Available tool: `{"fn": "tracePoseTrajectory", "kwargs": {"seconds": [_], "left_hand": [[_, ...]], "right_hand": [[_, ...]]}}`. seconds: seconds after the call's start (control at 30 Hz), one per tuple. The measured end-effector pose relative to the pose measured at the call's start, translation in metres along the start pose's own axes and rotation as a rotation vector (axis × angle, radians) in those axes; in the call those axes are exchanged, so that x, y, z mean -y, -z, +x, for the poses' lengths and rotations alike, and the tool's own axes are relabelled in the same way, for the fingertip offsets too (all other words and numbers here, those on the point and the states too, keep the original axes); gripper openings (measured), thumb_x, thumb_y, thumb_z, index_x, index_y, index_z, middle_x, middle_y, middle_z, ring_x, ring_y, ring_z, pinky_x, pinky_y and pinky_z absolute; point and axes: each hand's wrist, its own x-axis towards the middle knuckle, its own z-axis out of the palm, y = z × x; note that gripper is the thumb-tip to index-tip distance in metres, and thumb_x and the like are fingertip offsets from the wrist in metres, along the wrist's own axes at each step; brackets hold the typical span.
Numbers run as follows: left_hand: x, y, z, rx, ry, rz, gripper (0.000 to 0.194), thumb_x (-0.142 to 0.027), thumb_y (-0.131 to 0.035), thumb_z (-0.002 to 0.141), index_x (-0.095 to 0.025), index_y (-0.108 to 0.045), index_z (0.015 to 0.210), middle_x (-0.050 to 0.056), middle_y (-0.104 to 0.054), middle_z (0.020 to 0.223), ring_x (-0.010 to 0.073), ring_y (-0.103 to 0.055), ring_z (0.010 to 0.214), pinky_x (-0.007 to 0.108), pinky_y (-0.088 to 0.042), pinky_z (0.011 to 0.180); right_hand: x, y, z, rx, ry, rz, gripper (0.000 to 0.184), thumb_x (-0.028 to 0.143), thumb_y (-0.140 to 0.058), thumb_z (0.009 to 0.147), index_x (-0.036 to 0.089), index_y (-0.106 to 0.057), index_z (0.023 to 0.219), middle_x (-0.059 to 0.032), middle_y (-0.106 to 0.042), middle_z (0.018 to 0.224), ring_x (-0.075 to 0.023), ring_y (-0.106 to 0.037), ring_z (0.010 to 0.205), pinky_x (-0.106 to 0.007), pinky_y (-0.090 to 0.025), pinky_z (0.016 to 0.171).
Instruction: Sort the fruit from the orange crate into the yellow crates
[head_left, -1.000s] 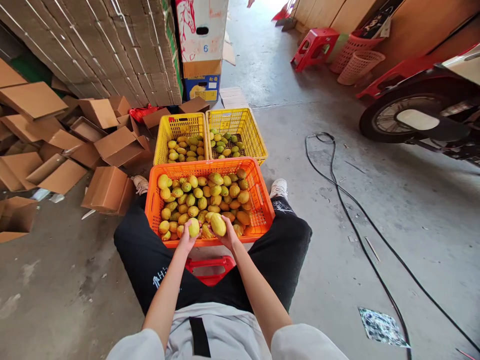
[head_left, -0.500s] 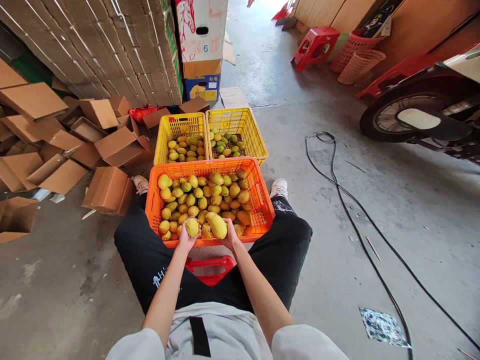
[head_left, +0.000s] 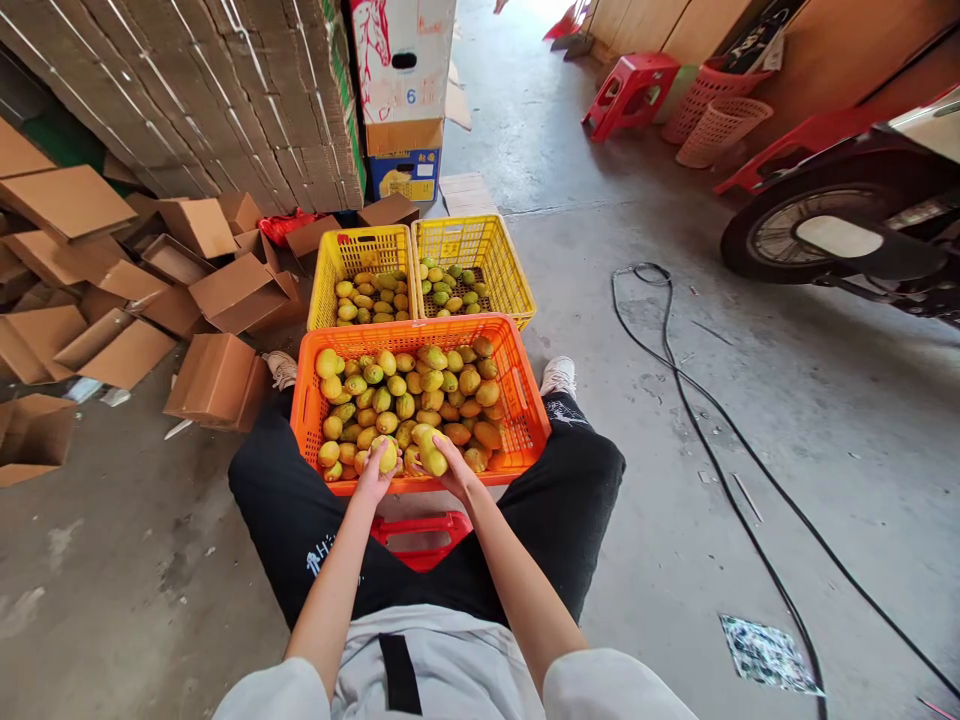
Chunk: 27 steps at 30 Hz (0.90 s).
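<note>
My left hand is closed around a rounded yellow fruit. In my right hand is a longer, oval yellow fruit, with the fingers wrapped over its right side. Both look like small papayas, though I cannot be sure of the kind. The hands are side by side, a little apart, above the near edge of an orange plastic crate. Many similar fruits, green to orange-yellow, lie in that crate. My palms and some fingertips are hidden behind the fruits.
Two yellow crates with more fruit stand against the orange crate's far side. Cardboard boxes are heaped on the left. A red stool shows between my legs. A black cable and a motorcycle wheel are on the right.
The fruit in my right hand has turned and shifted slightly left, with more fingers now over it. The left hand's fruit has also rotated a little. The crates have not moved.
</note>
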Motion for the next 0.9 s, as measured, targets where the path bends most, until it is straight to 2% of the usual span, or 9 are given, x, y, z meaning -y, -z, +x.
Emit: {"fn": "tracePoseTrajectory", "kwargs": {"seconds": [0.1, 0.3, 0.4, 0.53, 0.67, 0.77, 0.9], "left_hand": [[0.002, 0.002, 0.0, 0.021, -0.015, 0.003, 0.026, -0.02, -0.086, 0.071, -0.018, -0.065, 0.087, 0.002, -0.072, 0.083, 0.0141, -0.07, 0.073, 0.023, -0.059, 0.066], [0.003, 0.003, 0.005, -0.094, 0.012, -0.005, 0.017, -0.019, -0.078, 0.081, -0.019, -0.066, 0.093, 0.003, -0.072, 0.085, 0.0161, -0.07, 0.073, 0.025, -0.058, 0.064], [0.002, 0.002, 0.006, -0.052, 0.068, -0.025, 0.016, -0.025, -0.071, 0.09, -0.017, -0.067, 0.103, 0.007, -0.074, 0.09, 0.0184, -0.072, 0.077, 0.028, -0.059, 0.066], [0.0, 0.002, 0.008, -0.016, 0.118, -0.073, 0.031, -0.035, -0.055, 0.101, -0.013, -0.066, 0.118, 0.012, -0.074, 0.091, 0.0223, -0.073, 0.082, 0.032, -0.061, 0.07], [-0.001, 0.004, 0.01, -0.041, 0.173, -0.131, 0.047, -0.044, -0.04, 0.105, -0.008, -0.066, 0.12, 0.014, -0.071, 0.086, 0.0207, -0.069, 0.07, 0.03, -0.059, 0.062], [-0.002, 0.005, 0.011, -0.029, 0.166, -0.16, 0.047, -0.043, -0.037, 0.104, -0.008, -0.066, 0.118, 0.014, -0.07, 0.085, 0.0181, -0.064, 0.063, 0.027, -0.055, 0.055], [-0.001, 0.004, 0.01, -0.016, 0.168, -0.133, 0.043, -0.041, -0.039, 0.104, -0.008, -0.066, 0.113, 0.014, -0.07, 0.085, 0.0178, -0.064, 0.063, 0.026, -0.054, 0.053]], "right_hand": [[0.001, 0.0, 0.0, -0.009, -0.004, -0.003, 0.057, 0.036, -0.091, 0.061, 0.027, -0.053, 0.103, 0.0016, -0.071, 0.089, -0.0253, -0.076, 0.086, -0.045, -0.064, 0.08], [0.001, 0.0, 0.002, -0.03, -0.052, 0.094, 0.03, 0.028, -0.075, 0.074, 0.022, -0.059, 0.099, -0.0032, -0.072, 0.082, -0.0267, -0.076, 0.09, -0.042, -0.064, 0.078], [0.0, -0.002, 0.003, -0.043, -0.063, 0.124, 0.022, 0.03, -0.068, 0.079, 0.02, -0.063, 0.097, -0.0064, -0.074, 0.082, -0.027, -0.076, 0.089, -0.042, -0.065, 0.077], [-0.001, -0.007, 0.004, -0.064, -0.07, 0.136, 0.021, 0.032, -0.059, 0.086, 0.019, -0.065, 0.101, -0.0073, -0.075, 0.082, -0.0257, -0.076, 0.086, -0.041, -0.065, 0.076], [0.002, -0.008, 0.004, -0.092, -0.077, 0.16, 0.028, 0.036, -0.05, 0.09, 0.018, -0.067, 0.102, -0.0094, -0.075, 0.078, -0.0259, -0.076, 0.083, -0.038, -0.064, 0.07], [0.004, -0.005, 0.004, -0.088, -0.064, 0.152, 0.032, 0.038, -0.047, 0.092, 0.016, -0.068, 0.1, -0.0107, -0.075, 0.077, -0.0245, -0.075, 0.078, -0.033, -0.063, 0.065], [0.005, -0.001, 0.006, -0.084, -0.048, 0.146, 0.029, 0.039, -0.051, 0.091, 0.017, -0.068, 0.098, -0.0093, -0.076, 0.078, -0.0214, -0.075, 0.073, -0.028, -0.06, 0.061]]}}
